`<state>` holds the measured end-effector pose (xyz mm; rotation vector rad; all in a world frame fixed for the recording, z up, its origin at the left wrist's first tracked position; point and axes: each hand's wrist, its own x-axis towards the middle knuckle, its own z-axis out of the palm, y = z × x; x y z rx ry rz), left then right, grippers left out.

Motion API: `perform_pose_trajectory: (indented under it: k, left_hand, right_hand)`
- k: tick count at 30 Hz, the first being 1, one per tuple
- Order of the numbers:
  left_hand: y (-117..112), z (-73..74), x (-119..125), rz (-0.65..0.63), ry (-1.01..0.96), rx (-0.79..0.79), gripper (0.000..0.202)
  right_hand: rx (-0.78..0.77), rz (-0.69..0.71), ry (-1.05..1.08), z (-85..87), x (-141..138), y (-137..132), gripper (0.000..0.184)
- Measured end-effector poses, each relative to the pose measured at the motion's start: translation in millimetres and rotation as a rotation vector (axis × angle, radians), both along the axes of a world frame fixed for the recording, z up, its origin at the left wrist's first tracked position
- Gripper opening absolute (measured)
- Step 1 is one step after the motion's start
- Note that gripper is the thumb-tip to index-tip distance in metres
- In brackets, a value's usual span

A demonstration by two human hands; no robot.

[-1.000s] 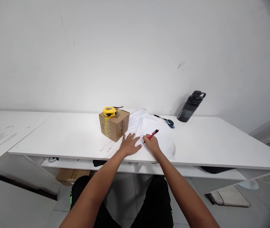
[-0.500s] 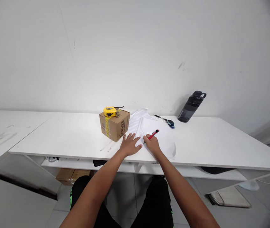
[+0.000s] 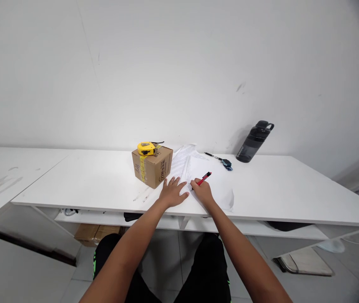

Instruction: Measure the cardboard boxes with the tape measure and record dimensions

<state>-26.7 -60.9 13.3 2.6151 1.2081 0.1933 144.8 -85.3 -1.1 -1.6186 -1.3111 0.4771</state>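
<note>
In my right hand (image 3: 202, 191) is a red pen (image 3: 204, 178) with a black end, its lower part hidden by my fingers over the white paper (image 3: 214, 170). My left hand (image 3: 172, 192) lies flat with fingers spread on the left part of the papers, close to the cardboard box (image 3: 154, 166). Yellow tape runs across that box, and a yellow tape measure (image 3: 146, 148) rests on its top. Written sheets (image 3: 182, 155) are spread between the box and the white paper.
A black pen (image 3: 212, 155) and a small dark blue item (image 3: 226, 164) lie behind the paper. A dark water bottle (image 3: 254, 142) stands at the back right of the white desk (image 3: 286, 191), near the wall. Brown boxes (image 3: 93, 233) sit beneath the desk.
</note>
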Motion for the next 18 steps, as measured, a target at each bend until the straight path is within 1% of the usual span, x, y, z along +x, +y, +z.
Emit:
perform_pose_trajectory:
  k: [8, 18]
  left_hand:
    - [-0.3, 0.2, -0.6, -0.003, -0.008, 0.007, 0.066]
    - [0.5, -1.5, 0.5, 0.006, 0.001, 0.012, 0.065]
  right_hand:
    - [-0.020, -0.007, -0.006, -1.1, 1.0, 0.3, 0.030]
    - [0.010, -0.011, -0.023, -3.3, 1.7, 1.8, 0.030]
